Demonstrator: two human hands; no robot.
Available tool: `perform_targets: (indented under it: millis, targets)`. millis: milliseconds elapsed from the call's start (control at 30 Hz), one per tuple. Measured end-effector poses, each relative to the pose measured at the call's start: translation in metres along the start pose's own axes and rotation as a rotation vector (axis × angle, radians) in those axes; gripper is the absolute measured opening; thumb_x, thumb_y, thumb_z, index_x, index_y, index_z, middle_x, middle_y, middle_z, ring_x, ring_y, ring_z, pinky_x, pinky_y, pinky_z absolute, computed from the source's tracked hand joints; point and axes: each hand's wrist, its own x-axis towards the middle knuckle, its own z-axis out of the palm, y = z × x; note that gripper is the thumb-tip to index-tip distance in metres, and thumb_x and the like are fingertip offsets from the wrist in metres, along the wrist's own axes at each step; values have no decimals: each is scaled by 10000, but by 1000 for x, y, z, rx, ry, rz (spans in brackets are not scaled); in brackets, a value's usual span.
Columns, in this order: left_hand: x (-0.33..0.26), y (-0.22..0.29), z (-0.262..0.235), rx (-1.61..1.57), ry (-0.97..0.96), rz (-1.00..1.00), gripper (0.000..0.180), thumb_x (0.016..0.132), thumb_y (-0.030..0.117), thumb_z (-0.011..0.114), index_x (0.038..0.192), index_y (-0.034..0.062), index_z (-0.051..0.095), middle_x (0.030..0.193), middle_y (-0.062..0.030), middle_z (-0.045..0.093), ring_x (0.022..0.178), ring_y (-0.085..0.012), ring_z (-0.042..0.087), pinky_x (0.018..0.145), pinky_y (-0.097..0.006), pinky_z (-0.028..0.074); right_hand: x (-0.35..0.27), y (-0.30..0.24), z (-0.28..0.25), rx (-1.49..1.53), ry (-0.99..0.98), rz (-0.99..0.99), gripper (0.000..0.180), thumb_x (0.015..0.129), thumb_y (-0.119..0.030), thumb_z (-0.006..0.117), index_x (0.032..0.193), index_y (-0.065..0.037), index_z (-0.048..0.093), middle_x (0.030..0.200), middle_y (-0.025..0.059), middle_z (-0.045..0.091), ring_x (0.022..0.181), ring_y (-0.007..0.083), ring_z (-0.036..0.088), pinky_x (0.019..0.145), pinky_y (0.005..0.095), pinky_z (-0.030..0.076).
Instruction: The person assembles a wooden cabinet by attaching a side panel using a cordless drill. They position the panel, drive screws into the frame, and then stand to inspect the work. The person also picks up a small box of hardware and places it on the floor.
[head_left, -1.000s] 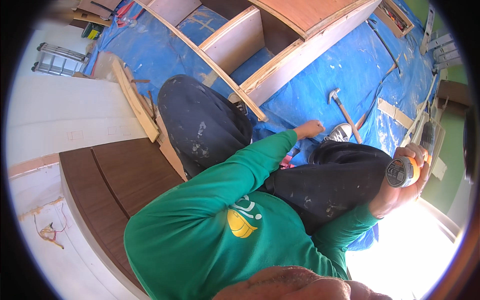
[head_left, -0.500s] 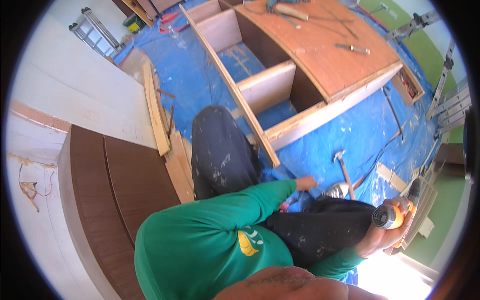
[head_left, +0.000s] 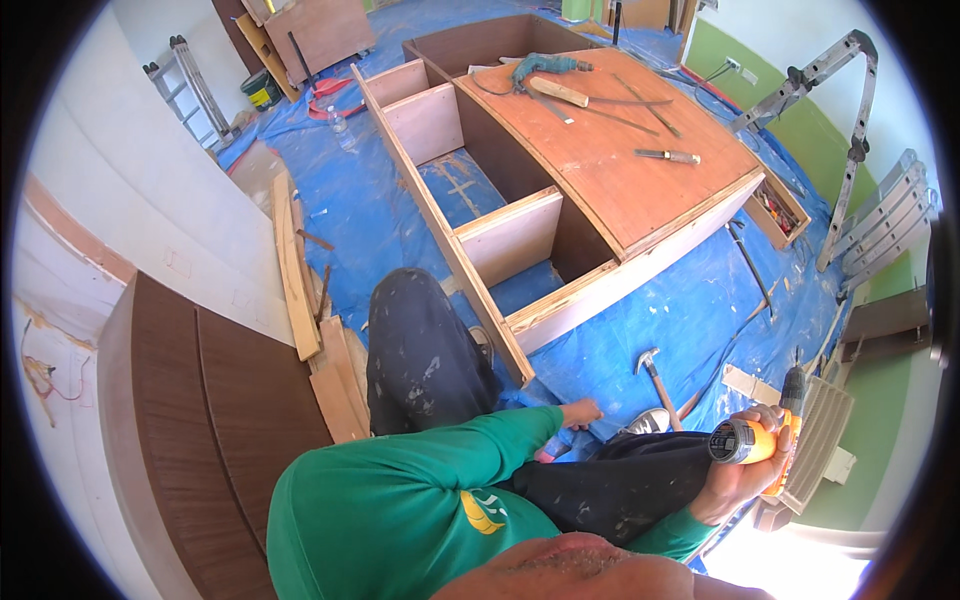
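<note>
My right hand (head_left: 738, 484) is wrapped round an orange and black cordless drill (head_left: 787, 432) at the lower right. The drill's chuck points up and away, and a thin bit shows at its tip. My left hand (head_left: 580, 413) rests low near my shoe (head_left: 648, 422), between my bent legs and just above the blue sheet; its fingers are too small and partly hidden to read. Beyond the shoe a claw hammer (head_left: 659, 388) with a wooden handle lies on the sheet. Ahead lies an open wooden cabinet frame (head_left: 510, 235) with dividers, its near corner close to my left knee.
On the cabinet's plywood panel (head_left: 640, 110) lie a teal corded drill (head_left: 545, 68), a handsaw (head_left: 560, 92) and a chisel (head_left: 668, 156). A pry bar (head_left: 752, 268), toolbox (head_left: 775, 212) and folding ladder (head_left: 850, 150) are right. Planks (head_left: 290, 270) and a brown cabinet (head_left: 230, 400) stand left.
The view has tilted up, showing more of the far room. My right hand still holds the cordless drill, now turned so its chuck and bit show. My left hand stays by the shoe.
</note>
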Motion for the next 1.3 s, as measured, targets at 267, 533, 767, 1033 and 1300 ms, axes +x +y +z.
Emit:
perform_targets:
  millis: [267,533,767,1033,1300]
  targets:
    - [-18,-18,-6,-61,-58,-1,376,951,415,643,1054,55,678,1005,-109,666,845,-273,692,669,-466,532,-4,1,0,-26,24,-28,223,976,-115,623,1171,-73,524,940,20,546,887,140,589,934,394,549]
    - [-16,-21,-12,-122,-57,-26,308,937,364,626,1092,103,679,1055,-80,658,862,-259,669,695,-455,517,-1,5,3,-35,-8,8,224,971,-137,633,1153,-75,517,925,18,539,887,142,578,960,416,525]
    - [-11,-24,-16,-198,-119,-75,387,985,397,601,1279,153,660,1225,-20,645,864,-200,610,778,-418,494,2,12,11,29,19,-9,249,946,-120,644,1144,-57,507,878,19,527,866,160,591,944,433,523]
    - [-11,-25,-12,-191,-129,-114,406,1013,416,574,1294,133,648,1210,-12,646,889,-200,603,801,-407,493,-4,5,6,20,22,-58,267,940,-123,649,1157,-55,508,876,16,528,868,154,590,944,431,531]
    - [2,-38,-18,-225,-123,-138,399,1008,361,580,1342,153,643,1172,-9,662,867,-194,620,782,-399,507,-3,9,8,50,26,-43,271,945,-130,648,1163,-55,505,888,19,520,868,156,583,947,437,532]
